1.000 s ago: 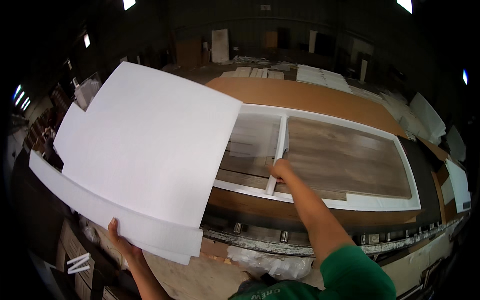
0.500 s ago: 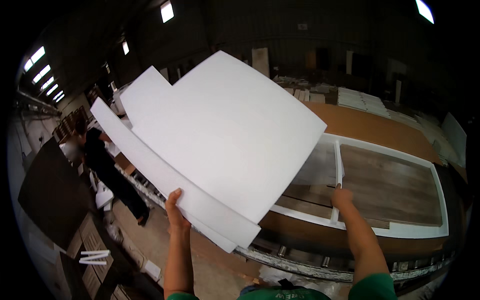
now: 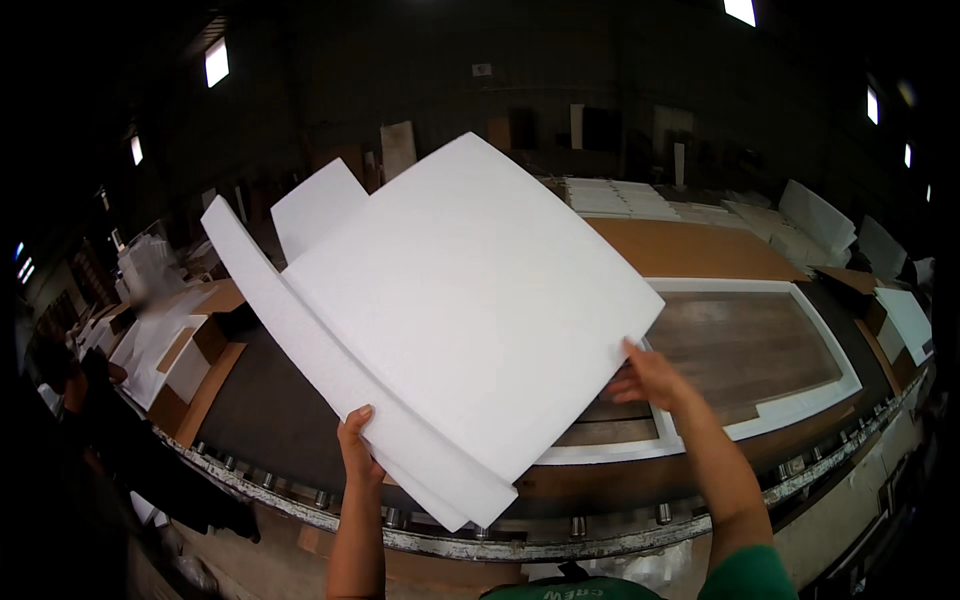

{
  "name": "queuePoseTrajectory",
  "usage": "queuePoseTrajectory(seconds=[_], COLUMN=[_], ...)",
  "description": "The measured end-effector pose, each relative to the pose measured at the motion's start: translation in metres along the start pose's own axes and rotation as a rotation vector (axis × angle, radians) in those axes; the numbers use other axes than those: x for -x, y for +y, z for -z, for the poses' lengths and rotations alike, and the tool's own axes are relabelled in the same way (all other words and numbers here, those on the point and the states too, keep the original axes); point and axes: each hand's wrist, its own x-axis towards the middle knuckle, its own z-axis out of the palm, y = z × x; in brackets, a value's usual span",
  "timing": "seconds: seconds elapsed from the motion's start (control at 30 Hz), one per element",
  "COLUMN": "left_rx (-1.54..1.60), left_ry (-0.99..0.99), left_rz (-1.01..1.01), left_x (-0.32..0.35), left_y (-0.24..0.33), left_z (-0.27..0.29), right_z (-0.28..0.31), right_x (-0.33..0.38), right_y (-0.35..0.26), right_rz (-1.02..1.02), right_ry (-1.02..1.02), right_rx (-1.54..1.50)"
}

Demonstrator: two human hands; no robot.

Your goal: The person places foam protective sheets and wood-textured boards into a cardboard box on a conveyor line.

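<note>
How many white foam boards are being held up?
2: a big square foam board on top, held by both hands, and a longer board underneath, sticking out left. More could hide between them.

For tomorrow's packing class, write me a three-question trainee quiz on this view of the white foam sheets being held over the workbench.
1. True or false: both hands touch the white foam sheets.
2. Which hand has its grip on the sheets' lower edge? A) left hand B) right hand
3. Fill in: the wood-grain panels lie inside a ____ foam frame.

Key: 1 true; 2 A; 3 white.
</note>
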Motion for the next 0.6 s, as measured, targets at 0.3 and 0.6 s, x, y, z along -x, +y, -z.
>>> queuePoseTrajectory(seconds=[0.3,0.6], left_rx=[0.116,0.198], left_ry=[0.136,0.121], left_rz=[-0.067,-0.063], left_x=[-0.005,-0.037], left_y=[-0.024,-0.011], left_z=[-0.029,-0.022], right_z=[-0.063,-0.061], right_x=[-0.009,0.030], right_y=[0.027,0.018], right_rz=[0.438,0.634], right_ry=[0.066,0.207], right_rx=[-0.425,-0.178])
